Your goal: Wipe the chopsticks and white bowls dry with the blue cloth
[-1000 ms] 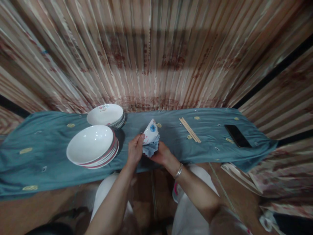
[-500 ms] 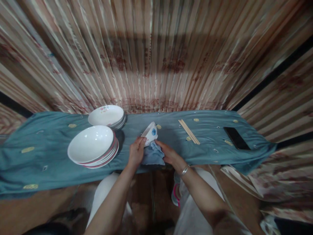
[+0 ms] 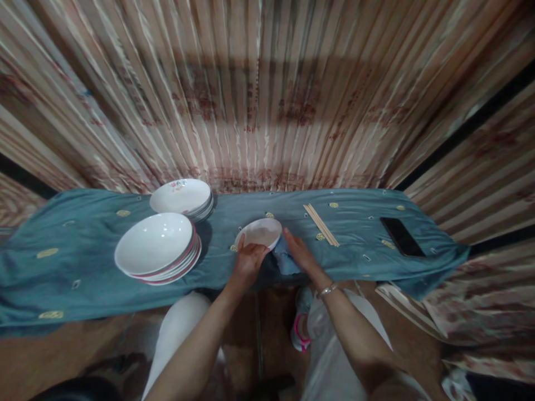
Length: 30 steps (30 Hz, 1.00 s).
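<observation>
My left hand (image 3: 247, 263) grips the near rim of a small white bowl (image 3: 259, 232), which faces up just above the blue-green tablecloth (image 3: 92, 273). My right hand (image 3: 298, 253) presses a crumpled light-blue cloth (image 3: 285, 260) against the bowl's right side. A bracelet sits on my right wrist. To the left stand a stack of large white bowls with red rims (image 3: 155, 248) and, behind it, a stack of white plates (image 3: 183, 196).
A bundle of wooden chopsticks (image 3: 321, 224) lies right of the bowl. A black phone (image 3: 400, 236) rests near the cloth's right end. Pleated patterned curtains (image 3: 267, 94) hang behind the table. My knees in white trousers are below the table edge.
The small bowl has turned from tilted on its side, flower pattern showing, to mouth-up and lower. The blue cloth went from under the bowl to its right side.
</observation>
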{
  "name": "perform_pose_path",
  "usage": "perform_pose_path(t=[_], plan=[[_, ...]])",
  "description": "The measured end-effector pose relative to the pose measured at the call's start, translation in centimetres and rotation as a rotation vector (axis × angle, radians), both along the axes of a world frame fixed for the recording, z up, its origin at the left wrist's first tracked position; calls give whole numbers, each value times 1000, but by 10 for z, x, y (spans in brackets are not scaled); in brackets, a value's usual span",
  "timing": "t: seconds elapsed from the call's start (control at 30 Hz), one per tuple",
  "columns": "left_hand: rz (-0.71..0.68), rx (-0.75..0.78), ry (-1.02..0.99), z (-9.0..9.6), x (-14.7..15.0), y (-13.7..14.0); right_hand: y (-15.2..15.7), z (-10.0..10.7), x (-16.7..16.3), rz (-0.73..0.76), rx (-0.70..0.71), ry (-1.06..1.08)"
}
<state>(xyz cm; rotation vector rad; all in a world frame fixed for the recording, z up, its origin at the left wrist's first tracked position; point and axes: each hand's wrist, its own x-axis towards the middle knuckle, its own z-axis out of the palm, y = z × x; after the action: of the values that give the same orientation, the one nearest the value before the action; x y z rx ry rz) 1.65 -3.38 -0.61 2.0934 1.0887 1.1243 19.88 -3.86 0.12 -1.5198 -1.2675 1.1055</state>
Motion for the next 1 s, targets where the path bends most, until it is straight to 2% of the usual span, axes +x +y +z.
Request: perform_pose_path(t=[0.1,0.23,0.33,0.43,0.53,0.63,0.7,0.77,0.87,0.93,1.0], plan=[[-61,53,93,3,4,-7,-1,8,6,-42,-18,-196],[-81,152,260,3,6,-18,1,6,9,-26,-66,-312],[-69,226,272,0,7,-21,4,-4,10,-52,-120,-271],[36,194,187,-4,5,-18,5,-16,12,-131,-123,-140],[198,-25,-97,-5,0,-9,6,-22,14,-192,-93,-43],[322,-455,-592,-1,-2,0,6,-23,16,-229,-47,93],[294,-781,-855,3,-1,2,7,-23,16,-232,-18,200],[152,-977,-973,8,1,1,7,-22,14,-224,-2,263],[36,-1017,-1006,14,3,-2,7,-22,12,-154,2,252],[68,-1006,-1012,16,3,-4,6,-18,13,-110,9,132],[108,-982,-1006,16,2,-4,5,-11,18,-141,58,-78]])
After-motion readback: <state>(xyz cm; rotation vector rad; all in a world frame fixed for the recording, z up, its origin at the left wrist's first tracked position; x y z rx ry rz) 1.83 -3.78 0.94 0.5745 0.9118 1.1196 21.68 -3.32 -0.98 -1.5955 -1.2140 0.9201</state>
